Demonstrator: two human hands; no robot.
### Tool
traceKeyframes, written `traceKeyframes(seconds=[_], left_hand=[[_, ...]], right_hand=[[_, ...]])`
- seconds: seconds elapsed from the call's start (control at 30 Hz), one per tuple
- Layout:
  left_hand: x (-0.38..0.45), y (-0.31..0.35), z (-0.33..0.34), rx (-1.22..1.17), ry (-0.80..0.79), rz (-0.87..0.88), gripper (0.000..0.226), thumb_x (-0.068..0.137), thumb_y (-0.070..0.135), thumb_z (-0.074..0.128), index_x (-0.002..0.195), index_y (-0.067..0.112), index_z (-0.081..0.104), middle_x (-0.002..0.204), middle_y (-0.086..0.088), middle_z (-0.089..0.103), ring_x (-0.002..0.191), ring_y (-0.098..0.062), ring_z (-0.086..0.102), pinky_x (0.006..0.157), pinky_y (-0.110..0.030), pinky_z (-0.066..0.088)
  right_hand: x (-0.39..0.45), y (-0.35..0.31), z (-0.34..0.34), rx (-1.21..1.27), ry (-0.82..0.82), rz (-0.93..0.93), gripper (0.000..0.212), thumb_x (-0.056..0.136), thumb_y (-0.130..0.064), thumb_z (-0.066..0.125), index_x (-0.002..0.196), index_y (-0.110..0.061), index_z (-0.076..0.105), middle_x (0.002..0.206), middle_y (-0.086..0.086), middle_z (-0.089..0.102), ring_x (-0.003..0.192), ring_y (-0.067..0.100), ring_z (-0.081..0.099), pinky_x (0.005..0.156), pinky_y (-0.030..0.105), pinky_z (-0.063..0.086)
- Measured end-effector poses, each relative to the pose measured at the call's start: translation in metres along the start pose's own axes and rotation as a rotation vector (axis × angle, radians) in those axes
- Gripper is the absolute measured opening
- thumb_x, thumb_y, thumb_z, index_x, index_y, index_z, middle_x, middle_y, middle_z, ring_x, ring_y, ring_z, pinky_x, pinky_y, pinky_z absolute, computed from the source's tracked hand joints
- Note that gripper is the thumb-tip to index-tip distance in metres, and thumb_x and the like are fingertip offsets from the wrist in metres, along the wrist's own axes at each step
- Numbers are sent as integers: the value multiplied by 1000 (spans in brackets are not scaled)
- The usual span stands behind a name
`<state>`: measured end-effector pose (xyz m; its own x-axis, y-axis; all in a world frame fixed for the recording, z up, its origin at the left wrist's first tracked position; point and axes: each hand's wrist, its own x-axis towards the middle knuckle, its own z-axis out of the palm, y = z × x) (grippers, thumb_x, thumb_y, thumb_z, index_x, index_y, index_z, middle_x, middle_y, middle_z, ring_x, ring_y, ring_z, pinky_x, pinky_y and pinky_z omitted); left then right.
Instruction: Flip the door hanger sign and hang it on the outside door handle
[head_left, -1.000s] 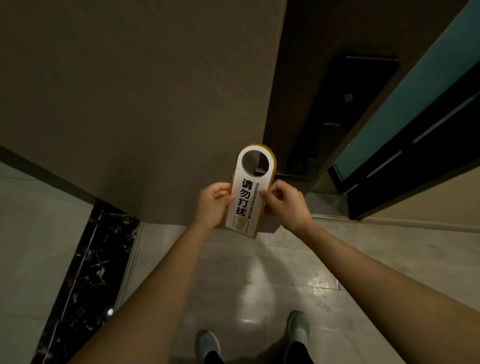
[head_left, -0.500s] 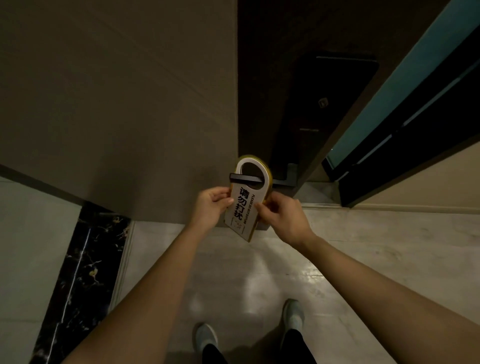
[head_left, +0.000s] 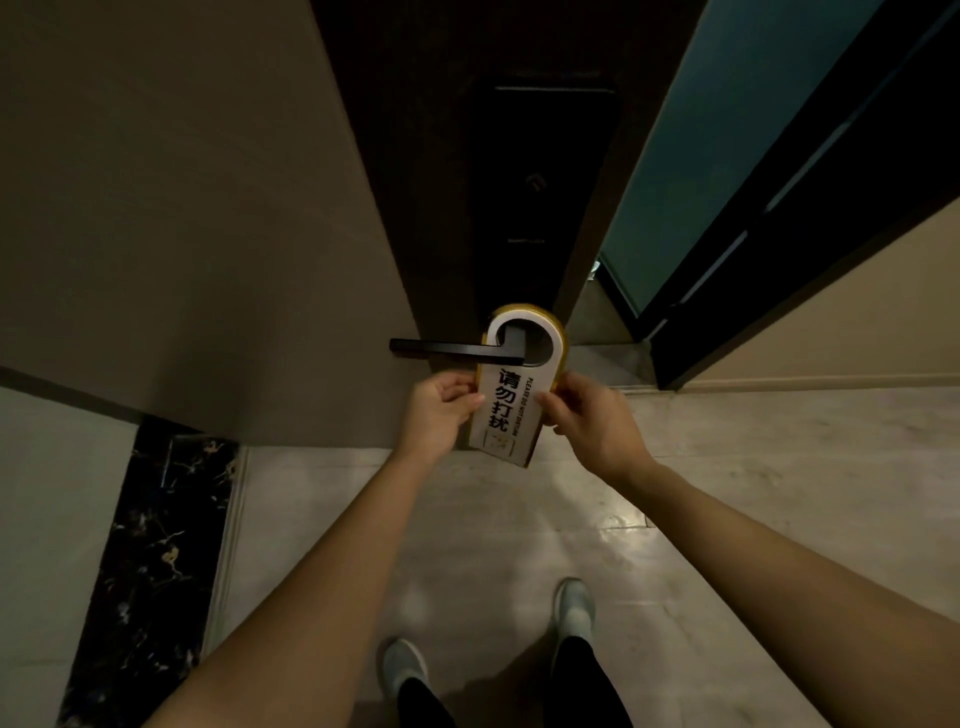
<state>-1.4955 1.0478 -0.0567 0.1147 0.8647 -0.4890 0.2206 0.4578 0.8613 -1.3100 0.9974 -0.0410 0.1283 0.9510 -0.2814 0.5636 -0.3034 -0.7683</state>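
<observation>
The door hanger sign (head_left: 511, 400) sits just right of the frame's centre, a white card with a gold edge, its printed face toward the camera with black Chinese characters and a small line reading "PLEASE DO NOT DISTURB". Its round cut-out at the top is around the black door handle (head_left: 457, 351), whose lever passes through the hole and reaches left across the frame. The left hand (head_left: 441, 410) pinches the sign's left edge between thumb and fingers, and the right hand (head_left: 592, 421) pinches the right edge the same way, so both are grasping the card at about mid-height. The lower end of the sign hangs below the hands and tilts slightly to the right. Behind the handle stands the dark door (head_left: 452, 171), with a long black lock plate (head_left: 540, 197) above the handle in the upper middle. A beige wall (head_left: 171, 208) fills the upper left, and a teal panel (head_left: 691, 171) with dark framing runs along the upper right. Below, both bare forearms stretch up from the bottom corners over a pale glossy floor (head_left: 753, 493), a dark marbled strip (head_left: 156, 545) lies at lower left, and two light shoes (head_left: 574, 608) show at the bottom centre.
</observation>
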Motion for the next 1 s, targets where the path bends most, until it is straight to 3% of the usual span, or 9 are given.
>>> traceKeyframes(seconds=[0.13,0.23,0.43,0.53,0.67,0.77,0.9,1.0], left_hand=[[-3,-7,8,52,68,30,23,90,6,65,88,29,66,99,0,71,103,-21,68,95,-46,55],[-9,-13,10,47,127,37,19,91,11,65,95,29,68,108,-3,73,107,-21,68,97,-49,54],[-28,0,17,113,130,70,40,95,11,61,134,18,57,133,4,61,127,-13,54,107,-41,45],[-36,8,15,150,149,68,46,96,11,59,141,14,51,137,3,58,128,-12,52,106,-31,42],[-53,22,13,125,187,64,46,95,13,62,140,13,53,135,0,62,126,-12,56,110,-31,41],[-73,40,11,110,257,95,40,94,13,63,134,11,59,127,-3,67,118,-11,61,104,-25,44],[-108,73,7,142,361,133,35,93,20,66,128,18,64,117,6,71,112,-7,63,92,-17,43],[-142,106,3,142,423,180,36,93,21,66,129,18,64,117,5,71,113,-6,63,96,-20,44]], right_hand=[[8,2,-3,-46,-5,18,25,99,-33,51,113,-17,63,112,2,72,100,18,69,81,31,59],[12,2,1,-30,-21,64,29,101,-35,46,113,-16,65,113,5,72,102,22,69,79,28,57],[12,-1,-4,-19,-37,43,33,102,-36,43,115,-15,64,113,6,71,103,20,68,61,11,44],[13,-6,-16,-27,-15,0,31,102,-34,44,113,-15,65,105,5,70,96,17,67,66,18,48],[16,-19,-41,-53,1,-96,30,101,-33,46,113,-14,67,99,5,70,91,19,66,76,33,55],[18,-38,-65,-81,-17,-185,30,99,-36,49,110,-16,70,97,6,72,91,20,67,81,40,55],[18,-76,-102,-109,-37,-293,29,99,-36,51,107,-16,71,94,3,72,85,15,63,72,27,43],[10,-109,-129,-101,-26,-373,29,99,-36,52,108,-16,70,91,1,71,83,14,64,70,26,42]])
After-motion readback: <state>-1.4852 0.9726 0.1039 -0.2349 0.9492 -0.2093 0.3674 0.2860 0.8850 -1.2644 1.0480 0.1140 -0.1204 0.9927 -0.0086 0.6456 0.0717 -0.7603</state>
